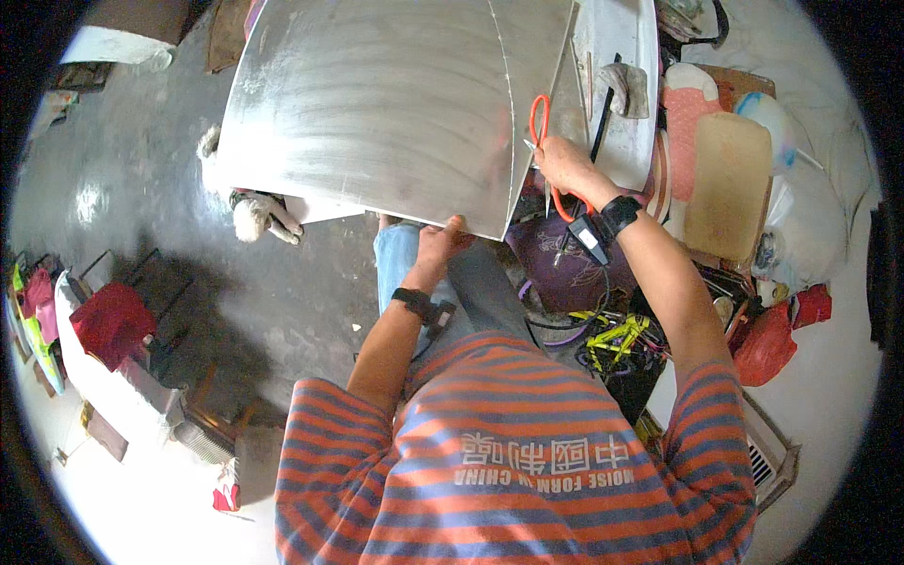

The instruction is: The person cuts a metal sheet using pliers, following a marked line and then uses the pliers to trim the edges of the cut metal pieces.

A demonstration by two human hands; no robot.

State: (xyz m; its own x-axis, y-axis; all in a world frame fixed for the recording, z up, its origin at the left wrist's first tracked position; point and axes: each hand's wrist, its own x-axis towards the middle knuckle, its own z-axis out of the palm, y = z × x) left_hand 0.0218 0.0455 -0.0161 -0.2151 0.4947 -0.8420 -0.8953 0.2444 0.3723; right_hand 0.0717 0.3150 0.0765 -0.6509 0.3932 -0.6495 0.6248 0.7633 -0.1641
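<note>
A large pale grey board [377,104] lies in front of me, with a thin jagged line running along its right part. My left hand [439,249] is closed on the board's near edge, thumb on top, left of the near right corner. My right hand [565,166] is closed round a pair of scissors with orange handles [540,111], spread wide apart. One handle loop shows beyond the hand, the other beneath the wrist. A blade tip points at the board by the jagged line; whether it touches, I cannot tell.
Right of the board is a white tray [642,141] with a grey cloth [629,89] and a black strip [604,113]. Further right are a yellowish plastic bin [730,184] and a red bag [767,348]. A white furry dog-like figure [252,218] shows by the board's left edge.
</note>
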